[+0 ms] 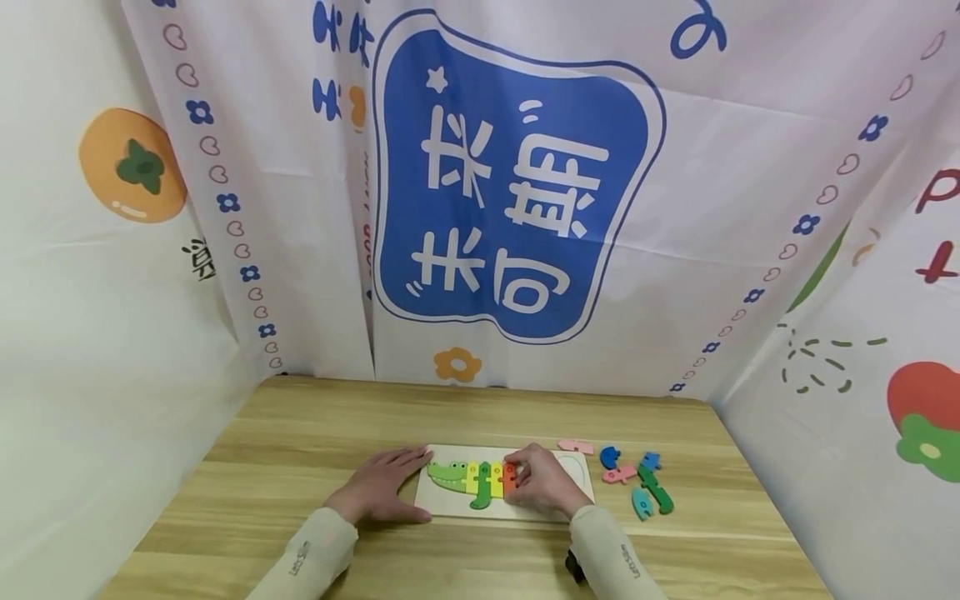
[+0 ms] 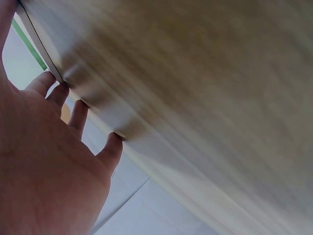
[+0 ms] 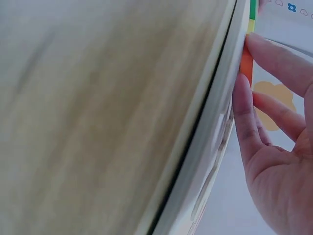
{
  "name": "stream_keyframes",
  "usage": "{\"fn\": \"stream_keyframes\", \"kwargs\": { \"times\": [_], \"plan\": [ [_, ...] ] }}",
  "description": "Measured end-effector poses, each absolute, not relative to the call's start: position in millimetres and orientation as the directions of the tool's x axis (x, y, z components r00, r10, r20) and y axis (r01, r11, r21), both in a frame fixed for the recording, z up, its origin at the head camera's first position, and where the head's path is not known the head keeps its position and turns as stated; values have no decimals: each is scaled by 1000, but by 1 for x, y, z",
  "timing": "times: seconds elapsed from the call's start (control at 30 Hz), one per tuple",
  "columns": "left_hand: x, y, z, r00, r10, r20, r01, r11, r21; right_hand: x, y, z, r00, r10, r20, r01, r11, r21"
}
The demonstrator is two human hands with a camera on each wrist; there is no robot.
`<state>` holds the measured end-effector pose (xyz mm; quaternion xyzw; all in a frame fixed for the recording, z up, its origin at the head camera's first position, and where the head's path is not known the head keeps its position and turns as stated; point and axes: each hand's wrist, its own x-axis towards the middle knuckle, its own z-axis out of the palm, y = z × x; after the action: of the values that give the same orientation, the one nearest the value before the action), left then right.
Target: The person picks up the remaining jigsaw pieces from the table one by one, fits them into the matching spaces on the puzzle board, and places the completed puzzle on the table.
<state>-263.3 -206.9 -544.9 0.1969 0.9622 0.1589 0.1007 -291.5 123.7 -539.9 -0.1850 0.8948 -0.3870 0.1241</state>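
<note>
A pale wooden puzzle board lies on the table with a crocodile forming on it. Its green head piece is at the left, followed by a yellow piece, a green piece with a leg and another yellow piece. Beside these is an orange piece, which my right hand pinches between thumb and finger; the right wrist view shows the orange piece at the fingertips. My left hand, fingers extended and thumb spread, rests at the board's left edge.
Loose pieces lie right of the board: two pink, two blue, a long green piece and a teal one. A black object shows by the right sleeve. Printed cloth hangs behind the table.
</note>
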Motion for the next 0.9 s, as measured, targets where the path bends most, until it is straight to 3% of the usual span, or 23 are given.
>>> {"fn": "stream_keyframes", "kwargs": {
  "times": [0.63, 0.9],
  "plan": [
    [-260, -211, -546, -905, 408, -117, 345, 868, 358, -288, 120, -542, -892, -445, -82, -235, 611, -756],
    [-261, -209, -546, -903, 414, -116, 354, 869, 347, -292, 136, -539, -901, -432, -34, -284, 649, -706]
  ]
}}
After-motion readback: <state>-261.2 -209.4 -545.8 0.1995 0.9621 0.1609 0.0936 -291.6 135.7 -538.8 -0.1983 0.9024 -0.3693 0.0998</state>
